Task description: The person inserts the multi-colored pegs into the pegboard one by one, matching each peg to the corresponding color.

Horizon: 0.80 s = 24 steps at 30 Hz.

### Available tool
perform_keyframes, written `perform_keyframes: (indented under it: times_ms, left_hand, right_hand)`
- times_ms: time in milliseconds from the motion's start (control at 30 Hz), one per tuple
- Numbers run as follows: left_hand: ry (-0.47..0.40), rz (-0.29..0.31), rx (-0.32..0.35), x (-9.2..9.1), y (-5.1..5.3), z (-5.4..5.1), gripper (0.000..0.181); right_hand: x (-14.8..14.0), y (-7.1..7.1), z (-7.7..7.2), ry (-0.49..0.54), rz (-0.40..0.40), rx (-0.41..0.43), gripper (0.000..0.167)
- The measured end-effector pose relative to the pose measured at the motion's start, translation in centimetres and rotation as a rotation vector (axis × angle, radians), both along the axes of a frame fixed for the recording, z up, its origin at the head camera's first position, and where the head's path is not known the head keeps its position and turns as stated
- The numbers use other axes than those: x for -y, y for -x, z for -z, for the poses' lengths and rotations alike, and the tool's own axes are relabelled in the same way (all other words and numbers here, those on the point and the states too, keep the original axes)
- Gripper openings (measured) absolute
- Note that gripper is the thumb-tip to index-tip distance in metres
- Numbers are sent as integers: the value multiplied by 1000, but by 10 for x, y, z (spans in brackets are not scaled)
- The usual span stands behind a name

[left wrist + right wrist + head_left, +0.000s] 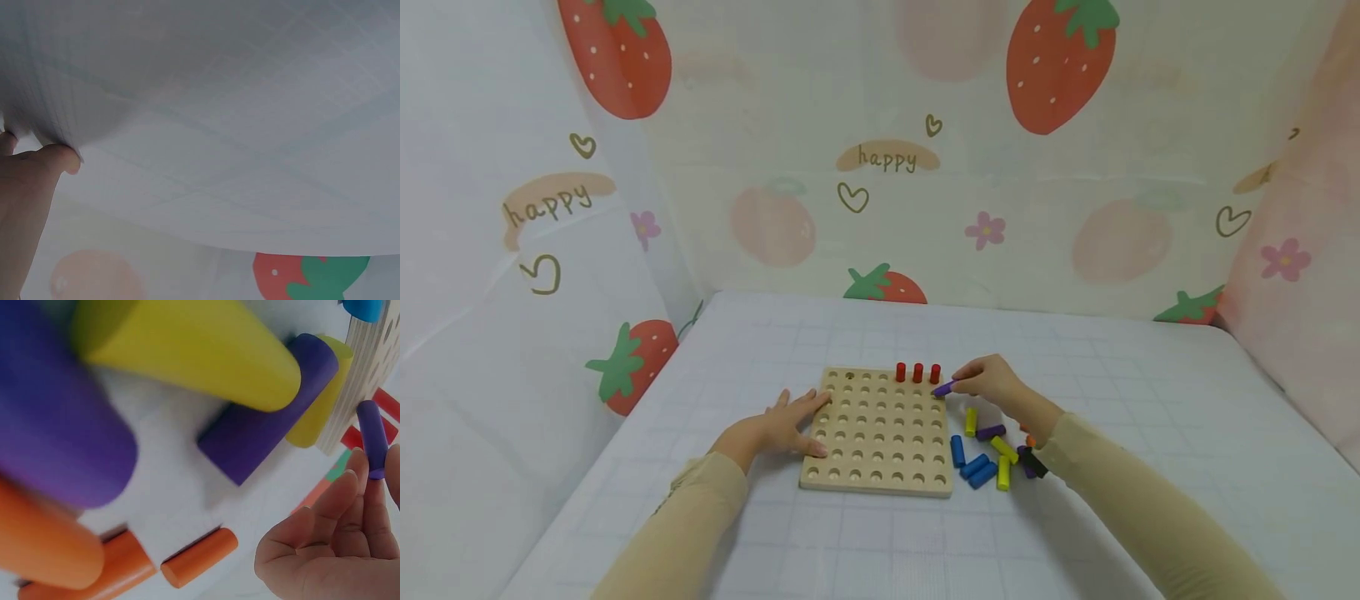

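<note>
A square wooden pegboard (880, 491) with rows of round holes lies on the table. My left hand (781, 430) rests on its left edge with the fingers spread. Only part of that hand shows in the left wrist view. Between thumb and fingertips my right hand (996, 385) pinches a purple peg (373, 434). The peg is tilted, its lower end over the board's upper right, just in front of the red pegs (917, 373). Three of those stand upright in the back row. Whether the purple peg touches a hole cannot be told.
Right of the board, loose pegs lie scattered: blue pegs (974, 465), yellow pegs (1003, 472), purple ones (991, 432), orange pegs (200, 557) and a black peg (1034, 463) partly by the right sleeve. A strawberry-print curtain (880, 225) hangs behind the table.
</note>
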<state>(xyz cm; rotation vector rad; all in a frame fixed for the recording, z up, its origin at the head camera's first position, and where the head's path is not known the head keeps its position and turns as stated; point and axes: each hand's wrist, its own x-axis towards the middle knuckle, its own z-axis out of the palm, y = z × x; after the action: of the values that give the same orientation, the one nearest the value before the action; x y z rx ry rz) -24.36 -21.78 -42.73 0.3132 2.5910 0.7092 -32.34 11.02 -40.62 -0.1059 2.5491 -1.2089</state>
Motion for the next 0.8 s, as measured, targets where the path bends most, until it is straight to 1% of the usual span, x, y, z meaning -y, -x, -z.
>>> perform_keyframes:
  times_ms: [267, 433, 733, 800]
  left_hand:
    - [0, 1, -3, 1, 0, 1, 96]
    - [-1, 3, -3, 0, 0, 0, 95]
    - [0, 2, -2, -2, 0, -2, 95]
    - [-4, 0, 0, -3, -2, -3, 95]
  right_hand:
    - [10, 2, -1, -29, -2, -24, 26]
    - [13, 4, -3, -21, 6, -43, 26]
    - [19, 3, -4, -1, 29, 6, 26]
    - [19, 3, -3, -1, 19, 7, 26]
